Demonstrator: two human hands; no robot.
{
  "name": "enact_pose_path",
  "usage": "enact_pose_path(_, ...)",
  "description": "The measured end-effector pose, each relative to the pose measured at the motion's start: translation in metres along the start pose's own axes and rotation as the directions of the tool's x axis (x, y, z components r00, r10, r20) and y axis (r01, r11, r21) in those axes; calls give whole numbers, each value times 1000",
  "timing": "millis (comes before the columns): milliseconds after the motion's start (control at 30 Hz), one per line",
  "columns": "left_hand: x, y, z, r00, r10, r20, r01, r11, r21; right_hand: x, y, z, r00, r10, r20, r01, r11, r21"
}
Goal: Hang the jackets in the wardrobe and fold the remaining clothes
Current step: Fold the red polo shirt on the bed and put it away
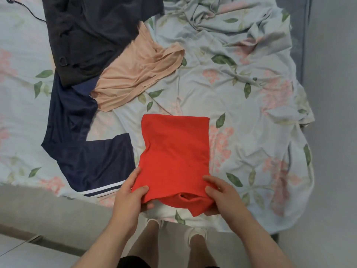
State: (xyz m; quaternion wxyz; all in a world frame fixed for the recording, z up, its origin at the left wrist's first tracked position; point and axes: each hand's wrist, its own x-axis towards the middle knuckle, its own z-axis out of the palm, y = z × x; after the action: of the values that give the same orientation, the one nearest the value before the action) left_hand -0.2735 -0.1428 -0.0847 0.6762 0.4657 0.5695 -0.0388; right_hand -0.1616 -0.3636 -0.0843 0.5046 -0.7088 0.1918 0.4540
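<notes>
The red garment [173,157] is lying folded into a rough rectangle on the floral bedsheet [241,97], extending away from both hands. Beyond the left hand [131,194], navy shorts [87,151], a peach garment [139,70] and a dark jacket [87,31] are lying overlapped. Both the left hand and the right hand [220,196] are gripping the garment's near corners, thumbs on top.

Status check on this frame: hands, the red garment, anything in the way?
Left hand and right hand both grip the near edge of the red garment. Garment partly folded, lying on the bed sheet. Navy shorts alongside, left; not obstructing.
</notes>
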Motion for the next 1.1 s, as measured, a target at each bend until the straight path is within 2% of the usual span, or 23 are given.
enact_pose_path(100,9,29,10,992,-96,84,113,969,-221,10,-31,-8,991,82,105,-106,963,249)
enact_pose_path(167,22,48,15,969,-140,202,214,886,-412,22,-51,-12,969,95,229,-193,870,454)
enact_pose_path(233,35,68,21,938,-140,318,299,790,-535,37,-68,-14,946,65,316,-242,789,564)
enact_pose_path(433,83,116,53,914,-197,356,391,668,-634,85,-112,1,941,30,337,-269,671,691)
enact_pose_path(600,114,133,68,920,-215,327,390,574,-720,114,-130,7,956,65,285,-250,687,682)
enact_pose_path(667,116,137,72,940,-207,271,340,627,-701,119,-136,8,961,67,267,-237,696,678)
enact_pose_path(733,113,129,78,985,-112,131,169,773,-611,120,-133,14,991,29,132,-111,729,676)
enact_pose_path(767,107,122,79,999,-1,48,25,866,-500,118,-130,21,1000,-28,9,16,772,635)
enact_pose_path(800,101,113,78,984,178,-11,-173,937,-302,113,-124,28,982,-136,-134,186,844,503)
enact_pose_path(833,93,102,75,916,401,10,-401,916,-5,106,-118,34,916,-309,-254,370,897,241)
enact_pose_path(867,88,90,70,790,594,151,-609,735,297,99,-108,40,810,-516,-279,504,856,-116)
enact_pose_path(900,85,79,66,629,687,364,-760,447,471,95,-96,44,704,-685,-186,573,703,-422)
enact_pose_path(933,87,68,64,469,679,565,-845,160,510,95,-85,46,630,-776,-37,596,513,-617)
enact_pose_path(967,91,60,65,361,625,692,-863,-57,502,97,-77,48,591,-802,91,592,355,-723)
enact_pose_path(1000,95,57,67,327,576,749,-837,-190,512,100,-72,50,570,-805,167,577,247,-778)
enact_pose_path(1033,101,57,70,368,541,756,-790,-247,561,106,-69,52,569,-797,202,548,184,-816)
enact_pose_path(1100,116,62,74,531,488,693,-683,-238,691,117,-72,55,621,-754,216,473,141,-869)
